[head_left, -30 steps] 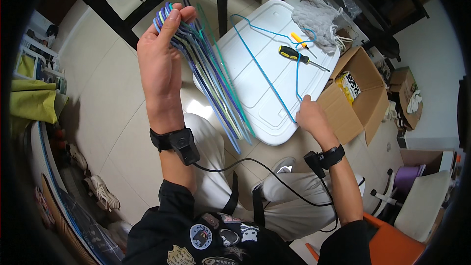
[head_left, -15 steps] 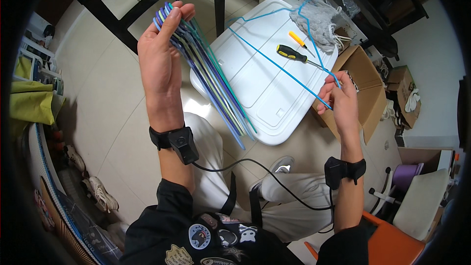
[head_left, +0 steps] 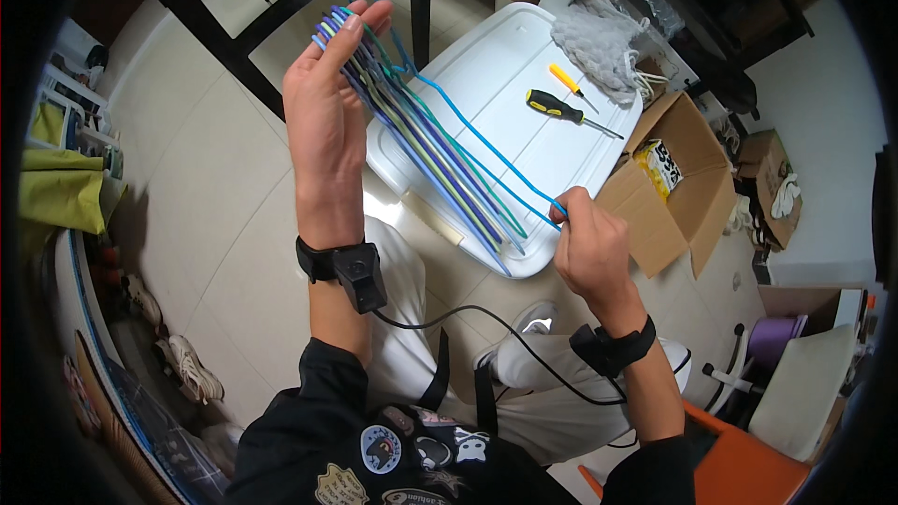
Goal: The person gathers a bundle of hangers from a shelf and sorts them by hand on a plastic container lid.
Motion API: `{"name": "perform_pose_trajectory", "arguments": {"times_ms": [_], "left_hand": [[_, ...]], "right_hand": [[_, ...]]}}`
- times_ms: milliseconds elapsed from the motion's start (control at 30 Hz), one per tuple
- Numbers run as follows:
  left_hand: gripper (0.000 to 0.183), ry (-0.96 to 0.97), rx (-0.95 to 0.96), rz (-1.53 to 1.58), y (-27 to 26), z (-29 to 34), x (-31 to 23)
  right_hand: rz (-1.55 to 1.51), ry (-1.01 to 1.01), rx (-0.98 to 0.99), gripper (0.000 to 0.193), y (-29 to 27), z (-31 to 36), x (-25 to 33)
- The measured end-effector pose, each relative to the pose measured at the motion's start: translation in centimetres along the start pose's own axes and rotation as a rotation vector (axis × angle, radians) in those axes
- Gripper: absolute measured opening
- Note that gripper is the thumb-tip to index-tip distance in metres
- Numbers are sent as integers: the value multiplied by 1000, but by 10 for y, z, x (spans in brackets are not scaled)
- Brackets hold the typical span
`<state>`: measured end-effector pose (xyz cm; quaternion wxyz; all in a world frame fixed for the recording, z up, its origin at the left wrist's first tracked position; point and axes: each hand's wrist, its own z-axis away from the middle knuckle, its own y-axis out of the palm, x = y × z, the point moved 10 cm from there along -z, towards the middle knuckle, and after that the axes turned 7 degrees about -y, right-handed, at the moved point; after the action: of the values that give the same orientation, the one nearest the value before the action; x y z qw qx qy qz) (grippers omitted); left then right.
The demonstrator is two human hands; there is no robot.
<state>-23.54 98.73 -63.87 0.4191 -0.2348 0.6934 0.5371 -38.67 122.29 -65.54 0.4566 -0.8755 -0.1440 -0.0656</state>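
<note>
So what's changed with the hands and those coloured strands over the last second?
The right hand, pinching one blue strand, swung out to the right drawing it across the white lid, then came back in near the bundle's lower ends. The left hand kept gripping the bundle of strands. The two screwdrivers stayed put.

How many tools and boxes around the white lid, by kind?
Screwdrivers: 2, a black-and-yellow one and a small yellow one
Open cardboard boxes: 1
White lids: 1
Total: 4
</note>
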Motion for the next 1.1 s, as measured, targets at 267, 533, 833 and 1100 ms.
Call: {"name": "perform_pose_trajectory", "arguments": {"times_ms": [267, 533, 833, 1100], "left_hand": [[34, 55, -43, -34, -12, 1, -10], [29, 82, -82, -50, -28, -2, -18], [30, 72, -90, 38, -27, -4, -16], [32, 36, -96, 22, -32, -1, -19]], "right_hand": [[14, 71, -36, 19, -1, -4, -7], [0, -113, -60, 16, -2, -11, 13], [44, 33, -35, 17, 2, -3, -6], [108, -100, -39, 18, 8, -6, 11]]}}
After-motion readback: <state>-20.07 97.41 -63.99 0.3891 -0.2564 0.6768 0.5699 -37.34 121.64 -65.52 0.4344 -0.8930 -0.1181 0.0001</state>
